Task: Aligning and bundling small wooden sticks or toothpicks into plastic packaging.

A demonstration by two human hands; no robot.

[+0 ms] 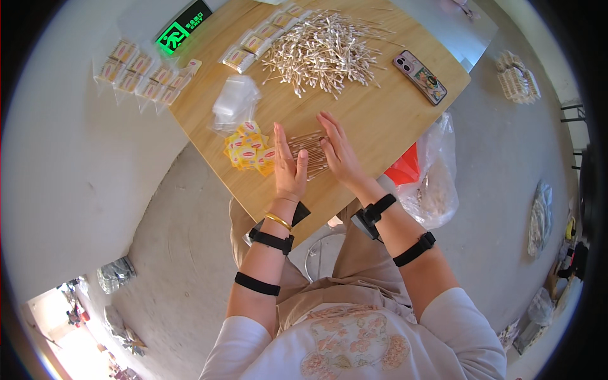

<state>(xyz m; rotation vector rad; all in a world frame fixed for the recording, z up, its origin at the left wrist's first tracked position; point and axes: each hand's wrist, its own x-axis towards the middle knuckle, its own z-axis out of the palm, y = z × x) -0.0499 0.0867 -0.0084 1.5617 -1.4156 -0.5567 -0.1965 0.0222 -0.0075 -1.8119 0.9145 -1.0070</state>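
A flat row of cotton swabs (308,154) lies on the wooden table between my two hands. My left hand (288,161) is held on edge at the row's left side, fingers stretched out and thumb apart. At the right side my right hand (340,152) is likewise stretched out, its thumb and fingers by the swab ends. Neither hand grips anything that I can make out. Just left of my left hand lie yellow and white printed cards (248,149) in a loose heap. Beyond both hands spreads a big pile of loose cotton swabs (326,54).
Clear plastic bags (235,101) lie behind the cards. Filled packs (239,58) line the far left of the table (373,104). A phone (420,76) rests near the right edge. More packs (142,75) and a green lit sign (183,26) are at left; a plastic bag (437,183) hangs at right.
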